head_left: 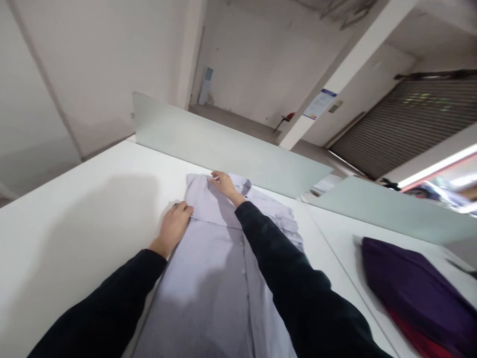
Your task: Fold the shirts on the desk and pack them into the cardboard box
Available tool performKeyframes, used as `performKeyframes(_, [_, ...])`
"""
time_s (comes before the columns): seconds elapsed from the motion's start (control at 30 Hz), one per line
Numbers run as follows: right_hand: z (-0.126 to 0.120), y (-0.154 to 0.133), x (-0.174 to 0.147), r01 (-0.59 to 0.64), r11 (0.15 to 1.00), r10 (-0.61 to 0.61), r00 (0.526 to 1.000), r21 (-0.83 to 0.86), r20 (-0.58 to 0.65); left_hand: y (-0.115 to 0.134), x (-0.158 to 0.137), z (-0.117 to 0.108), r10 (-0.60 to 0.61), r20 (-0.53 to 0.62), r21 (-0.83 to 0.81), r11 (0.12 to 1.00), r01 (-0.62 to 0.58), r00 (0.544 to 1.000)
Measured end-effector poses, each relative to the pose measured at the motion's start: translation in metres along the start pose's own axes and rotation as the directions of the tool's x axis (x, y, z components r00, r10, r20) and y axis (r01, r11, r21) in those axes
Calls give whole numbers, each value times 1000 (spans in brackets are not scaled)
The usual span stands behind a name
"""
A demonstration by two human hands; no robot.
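A pale lavender, finely striped button-up shirt (pixel 208 278) lies front up on the white table, its collar (pixel 244 185) at the far end. One sleeve is folded across the chest, and more bunched fabric lies on the right side. My left hand (pixel 176 227) is closed at the shirt's left edge, its fingertips curled on the folded sleeve's border. Over the upper chest, just left of the collar, is my right hand (pixel 224 187). Its fingers are stretched out, with the thumb slightly apart, low over the cloth. My right forearm covers part of the shirt's right side.
The white table (pixel 93 219) has a seam to the right of the shirt. Frosted divider panels (pixel 223 144) stand along its far edge. Dark purple cloth (pixel 417 283) with red cloth (pixel 417 333) beneath lies on the right. Beyond are a pillar and a roller shutter (pixel 413 119).
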State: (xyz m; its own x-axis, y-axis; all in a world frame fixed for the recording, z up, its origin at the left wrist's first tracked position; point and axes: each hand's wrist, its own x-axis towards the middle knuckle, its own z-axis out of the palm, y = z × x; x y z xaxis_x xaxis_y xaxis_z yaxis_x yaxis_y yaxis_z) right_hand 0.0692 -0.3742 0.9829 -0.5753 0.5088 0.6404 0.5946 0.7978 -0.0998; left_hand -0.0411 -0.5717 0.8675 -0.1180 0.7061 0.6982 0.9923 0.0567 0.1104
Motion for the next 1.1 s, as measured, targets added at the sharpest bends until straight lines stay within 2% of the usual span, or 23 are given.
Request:
performKeyframes(0.13, [-64, 76, -62, -156, 987, 155, 988, -39, -14, 1, 2, -2, 5, -30, 1, 1000, -5, 1000])
performKeyframes(0.23, [-110, 133, -110, -321, 944, 320, 947, -70, -26, 0, 2, -3, -5, -27, -5, 1000, 5, 1000])
performKeyframes(0.3, [-130, 163, -139, -403, 913, 403, 915, -70, -10, -1, 3, -3, -22, -16, -10, 1000, 22, 1000])
performKeyframes(0.37, [-140, 183, -161, -446, 894, 448, 894, -54, 30, -3, 5, -1, -37, -8, -20, 999, 37, 999])
performKeyframes(0.5, [-137, 202, -184, -465, 886, 463, 882, -2, 93, -11, 8, 5, -32, -29, -52, 998, 31, 999])
performKeyframes(0.63, [-129, 210, -185, -501, 865, 497, 864, 41, 74, -17, 10, 9, 8, -47, -52, 999, -11, 999])
performKeyframes(0.87, [-128, 224, -181, -535, 840, 542, 836, 92, -89, -19, 13, 10, 76, -75, -28, 996, -79, 994])
performKeyframes(0.97, [-116, 230, -187, -541, 839, 543, 824, 61, -163, -18, 14, 10, 95, -66, -24, 995, -97, 993])
performKeyframes(1.1, [-100, 234, -194, -515, 857, 507, 834, 24, -216, -19, 15, 10, 101, -41, -47, 994, -103, 994])
